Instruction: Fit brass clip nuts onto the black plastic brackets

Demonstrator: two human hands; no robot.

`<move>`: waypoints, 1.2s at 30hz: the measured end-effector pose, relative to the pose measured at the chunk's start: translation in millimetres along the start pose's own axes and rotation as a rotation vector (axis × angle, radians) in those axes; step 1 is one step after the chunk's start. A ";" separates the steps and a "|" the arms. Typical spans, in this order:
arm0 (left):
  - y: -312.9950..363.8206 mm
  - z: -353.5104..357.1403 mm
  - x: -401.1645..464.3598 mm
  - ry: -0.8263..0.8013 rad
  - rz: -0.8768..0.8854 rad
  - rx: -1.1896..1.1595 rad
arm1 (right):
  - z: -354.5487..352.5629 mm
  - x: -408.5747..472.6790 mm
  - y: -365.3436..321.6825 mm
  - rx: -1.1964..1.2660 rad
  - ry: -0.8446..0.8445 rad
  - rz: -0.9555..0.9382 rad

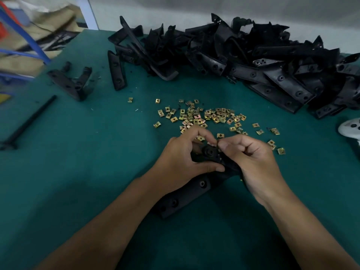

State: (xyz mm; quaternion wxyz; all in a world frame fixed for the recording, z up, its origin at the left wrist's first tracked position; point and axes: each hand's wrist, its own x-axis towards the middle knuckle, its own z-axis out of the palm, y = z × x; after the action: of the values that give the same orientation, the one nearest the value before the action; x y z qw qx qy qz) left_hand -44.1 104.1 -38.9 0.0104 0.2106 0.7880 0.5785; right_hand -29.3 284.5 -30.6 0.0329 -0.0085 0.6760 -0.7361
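Because the bracket (187,193) is a long, stiff strip of black plastic, it looks light and hard to bend, so it should take a firm squeeze without harm. It lies slanted on the green tabletop (78,172), far end lifted into both hands. The left hand (181,160) grips that end, fingers curled over it and thumb beneath. The right hand (251,162) pinches at the same end with fingertips closed tight; whether a nut sits between them is hidden. The loose nuts (204,115) lie scattered just beyond, small, thin and probably slippery, best picked up by their edges. A pile of brackets (233,55) lies behind.
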 end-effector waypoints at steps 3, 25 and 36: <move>-0.2 -1.5 -0.9 -0.006 -0.008 0.023 | 2.5 -1.1 2.2 -0.001 0.031 -0.024; -7.1 -6.8 0.3 0.125 -0.050 -0.092 | -25.2 17.3 3.5 0.567 -0.028 0.085; -6.1 -5.0 -0.4 0.125 -0.056 -0.130 | -24.3 17.7 1.6 0.460 -0.005 0.065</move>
State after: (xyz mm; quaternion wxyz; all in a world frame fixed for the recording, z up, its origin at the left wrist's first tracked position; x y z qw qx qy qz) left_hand -46.9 98.0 -42.9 -0.0088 0.1509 0.7534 0.6400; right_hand -48.2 307.4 -34.8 0.0593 0.0193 0.4905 -0.8692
